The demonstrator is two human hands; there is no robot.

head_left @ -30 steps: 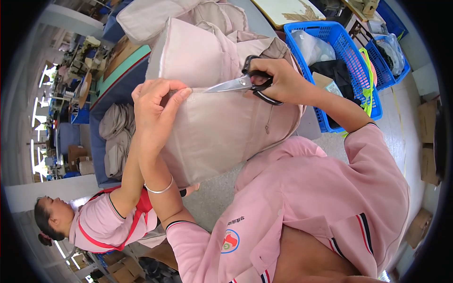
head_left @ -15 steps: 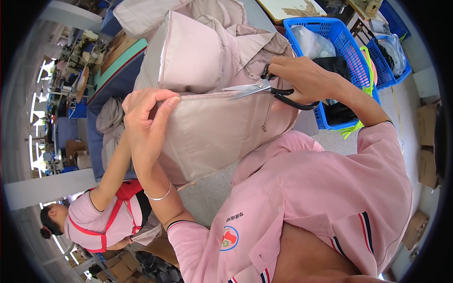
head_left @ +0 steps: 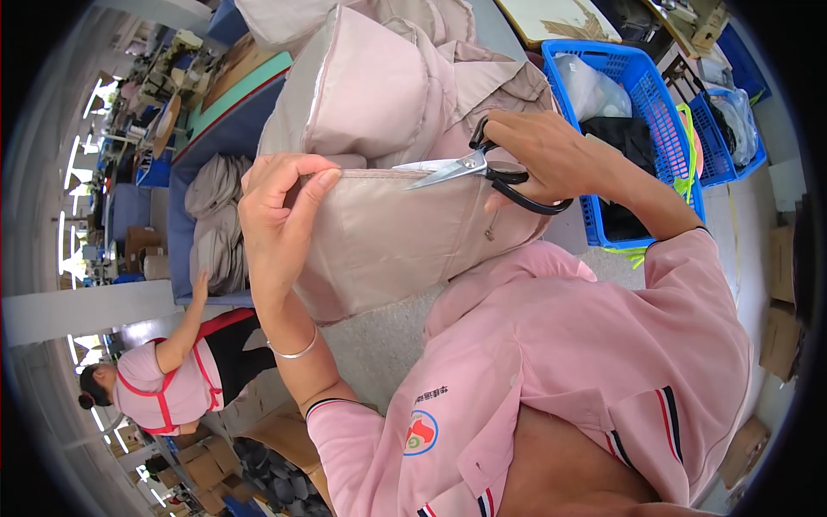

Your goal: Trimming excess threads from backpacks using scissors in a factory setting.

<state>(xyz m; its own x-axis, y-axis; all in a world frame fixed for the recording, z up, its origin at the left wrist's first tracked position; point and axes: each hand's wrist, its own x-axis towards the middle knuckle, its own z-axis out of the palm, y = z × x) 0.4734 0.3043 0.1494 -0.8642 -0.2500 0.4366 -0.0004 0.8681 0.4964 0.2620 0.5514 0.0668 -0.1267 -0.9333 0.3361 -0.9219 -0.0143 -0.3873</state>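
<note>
A beige-pink fabric bag [head_left: 396, 250] lies across the table edge in front of me, its seamed edge running from side to side. My left hand [head_left: 280, 202] pinches that edge at its left end between thumb and fingers. In my right hand [head_left: 538, 155] is a pair of scissors [head_left: 465, 165] with black handles, fingers through the loops. The blades are parted and point left along the seam, one on each side of the edge. A zipper pull [head_left: 491, 231] hangs from the bag below the scissors.
A blue plastic basket [head_left: 637, 86] with plastic bags and black fabric stands at the right. At the left, a co-worker [head_left: 164, 379] reaches toward a stack of similar beige pieces [head_left: 220, 224] in a blue-lined bin. Cardboard boxes [head_left: 782, 340] stand along the right side.
The scissors have shifted slightly left along the seam toward my left hand, which still pinches the edge. The co-worker has moved away from my left arm, one arm now stretched to the stack.
</note>
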